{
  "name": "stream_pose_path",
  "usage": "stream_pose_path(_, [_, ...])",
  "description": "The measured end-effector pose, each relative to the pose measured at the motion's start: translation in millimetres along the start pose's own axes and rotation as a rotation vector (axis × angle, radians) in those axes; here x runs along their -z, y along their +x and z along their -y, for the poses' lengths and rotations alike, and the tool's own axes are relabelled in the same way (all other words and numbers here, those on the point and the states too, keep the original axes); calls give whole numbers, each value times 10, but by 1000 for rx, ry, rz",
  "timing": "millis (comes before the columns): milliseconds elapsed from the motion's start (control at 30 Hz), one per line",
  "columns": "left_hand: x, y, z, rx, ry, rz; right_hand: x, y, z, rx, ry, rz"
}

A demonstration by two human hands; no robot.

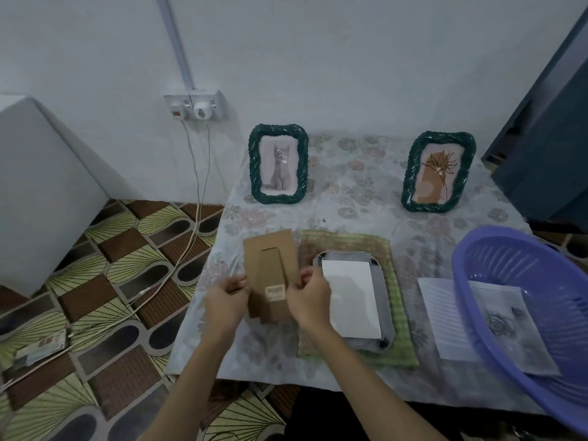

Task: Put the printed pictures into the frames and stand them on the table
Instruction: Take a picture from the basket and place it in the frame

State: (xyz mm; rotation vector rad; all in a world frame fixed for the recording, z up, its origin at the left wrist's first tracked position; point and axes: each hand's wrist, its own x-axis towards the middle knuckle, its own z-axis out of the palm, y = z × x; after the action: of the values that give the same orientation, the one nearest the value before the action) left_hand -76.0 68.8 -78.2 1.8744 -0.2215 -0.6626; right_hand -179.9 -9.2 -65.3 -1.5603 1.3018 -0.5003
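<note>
Pinching one cardboard backing (270, 275) between left hand (226, 301) and right hand (310, 299); two framed pictures (278, 163) standing (far edge).

On the table (366, 198), two standing frames sit at eleven o'clock (278, 163) and one o'clock (438, 172). A face-down frame (353, 297) lies on a cloth (394, 313) at centre; the backing board (270, 275) at nine, a basket (525, 300) over prints (445, 316) at three.

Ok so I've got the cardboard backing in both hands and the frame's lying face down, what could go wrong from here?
The white print lies loose in the face-down frame, so pressing the cardboard backing in could shift it crooked. The backing's stand flap might bend in your left hand and right hand. The purple basket overhangs the remaining prints and may crease them.
</note>
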Motion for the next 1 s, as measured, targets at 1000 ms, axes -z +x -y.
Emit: stream_pose_path(1000, [-1180,-433,119,-229,567,216,1025,49,-757,-77,-469,-113])
